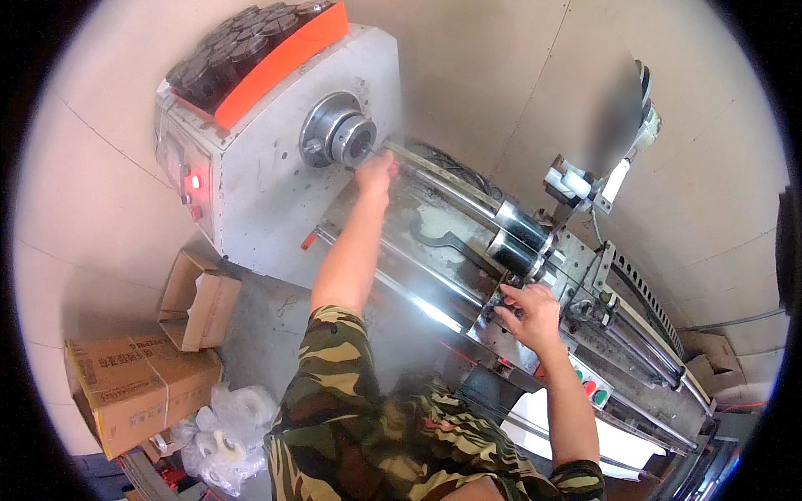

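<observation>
My left hand reaches to the front of a round steel spindle chuck on a grey machine head. Its fingers are drawn together; what they hold, if anything, is too small to make out. My right hand is by the metal carriage, thumb and forefinger curved with a gap between them, next to a small dark fitting. Just beyond it sit two black cylinders with shiny ends, the nearer black cylinder beside the farther one. A dark hook spanner lies on the machine bed.
Polished guide rods run along the bed. Black round parts fill an orange-edged tray atop the machine head. A red light glows on its side. Cardboard boxes and clear plastic bags stand at lower left. Coloured buttons sit near my right forearm.
</observation>
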A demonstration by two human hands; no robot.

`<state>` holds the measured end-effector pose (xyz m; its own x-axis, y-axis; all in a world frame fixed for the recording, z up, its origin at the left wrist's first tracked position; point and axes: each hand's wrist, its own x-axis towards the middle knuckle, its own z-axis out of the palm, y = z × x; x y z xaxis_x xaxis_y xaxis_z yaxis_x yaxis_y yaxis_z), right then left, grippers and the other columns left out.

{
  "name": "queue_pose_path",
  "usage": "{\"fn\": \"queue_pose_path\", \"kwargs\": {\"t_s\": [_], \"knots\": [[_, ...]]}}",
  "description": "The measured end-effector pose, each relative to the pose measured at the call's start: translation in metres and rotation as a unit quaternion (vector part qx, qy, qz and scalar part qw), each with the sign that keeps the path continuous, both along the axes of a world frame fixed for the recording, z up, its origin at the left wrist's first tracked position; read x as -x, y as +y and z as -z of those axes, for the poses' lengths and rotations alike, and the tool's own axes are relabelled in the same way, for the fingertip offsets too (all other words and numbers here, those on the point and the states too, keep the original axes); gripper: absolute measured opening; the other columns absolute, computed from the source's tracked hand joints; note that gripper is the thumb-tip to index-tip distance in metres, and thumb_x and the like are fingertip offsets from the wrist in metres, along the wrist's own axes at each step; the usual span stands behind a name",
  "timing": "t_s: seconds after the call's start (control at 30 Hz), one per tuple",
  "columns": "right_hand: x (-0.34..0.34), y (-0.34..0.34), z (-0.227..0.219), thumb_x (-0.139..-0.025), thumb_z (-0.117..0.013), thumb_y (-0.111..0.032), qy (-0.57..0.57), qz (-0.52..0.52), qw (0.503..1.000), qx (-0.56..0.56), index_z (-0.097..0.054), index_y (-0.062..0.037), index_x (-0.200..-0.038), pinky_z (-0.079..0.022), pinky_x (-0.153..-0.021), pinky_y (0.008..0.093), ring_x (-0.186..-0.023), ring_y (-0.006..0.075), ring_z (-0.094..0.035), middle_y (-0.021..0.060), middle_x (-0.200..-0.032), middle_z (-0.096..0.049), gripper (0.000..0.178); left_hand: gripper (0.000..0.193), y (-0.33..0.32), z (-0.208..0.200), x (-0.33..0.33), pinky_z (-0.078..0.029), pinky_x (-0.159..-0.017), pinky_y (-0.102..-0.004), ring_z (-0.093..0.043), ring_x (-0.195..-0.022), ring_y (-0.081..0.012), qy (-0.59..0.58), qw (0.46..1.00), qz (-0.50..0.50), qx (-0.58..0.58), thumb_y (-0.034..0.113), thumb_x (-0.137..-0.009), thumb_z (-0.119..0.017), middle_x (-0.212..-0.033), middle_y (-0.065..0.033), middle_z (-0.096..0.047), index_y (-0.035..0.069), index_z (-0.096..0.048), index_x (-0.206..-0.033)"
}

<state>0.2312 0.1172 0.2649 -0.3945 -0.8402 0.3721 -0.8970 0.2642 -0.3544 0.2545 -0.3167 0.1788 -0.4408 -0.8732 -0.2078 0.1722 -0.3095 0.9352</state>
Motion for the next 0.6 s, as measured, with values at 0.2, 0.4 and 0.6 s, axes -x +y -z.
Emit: {"fn": "queue_pose_path", "kwargs": {"t_s": [0.2,0.4,0.6], "knots": [[0.015,0.008,-0.010,-0.074,-0.081,-0.022,-0.005,-0.121,0.993,-0.011,-0.071,-0.0083,-0.113,-0.055,-0.084,0.0411,-0.090,0.0303,-0.068,0.0107,-0.108,-0.071,0.042,0.022,0.004,-0.005,-0.002,-0.041,-0.058,-0.0234,-0.058,-0.067,-0.0086,-0.012,0.999,-0.027,0.020,0.025,-0.094,-0.073,-0.079,-0.0014,-0.068,0.006,-0.066,-0.086],[0.012,0.009,0.013,-0.076,-0.080,-0.012,0.029,-0.084,0.996,0.025,-0.072,-0.0083,-0.110,-0.052,-0.059,0.0356,-0.066,0.0233,-0.064,0.0053,-0.079,-0.068,0.036,0.017,-0.003,-0.010,0.000,-0.044,-0.062,-0.0258,-0.060,-0.069,-0.0115,-0.044,0.998,-0.031,0.046,0.019,-0.096,-0.069,-0.080,-0.0030,-0.067,0.005,-0.066,-0.087],[0.016,0.002,0.016,-0.074,-0.081,-0.010,0.018,-0.074,0.995,0.063,-0.073,-0.0090,-0.107,-0.046,-0.052,0.0349,-0.057,0.0204,-0.057,0.0026,-0.066,-0.058,0.035,0.019,0.004,-0.019,0.000,-0.037,-0.052,-0.0221,-0.055,-0.061,-0.0078,-0.070,0.995,-0.058,0.048,0.020,-0.098,-0.066,-0.075,0.0004,-0.063,0.008,-0.065,-0.084]]}}
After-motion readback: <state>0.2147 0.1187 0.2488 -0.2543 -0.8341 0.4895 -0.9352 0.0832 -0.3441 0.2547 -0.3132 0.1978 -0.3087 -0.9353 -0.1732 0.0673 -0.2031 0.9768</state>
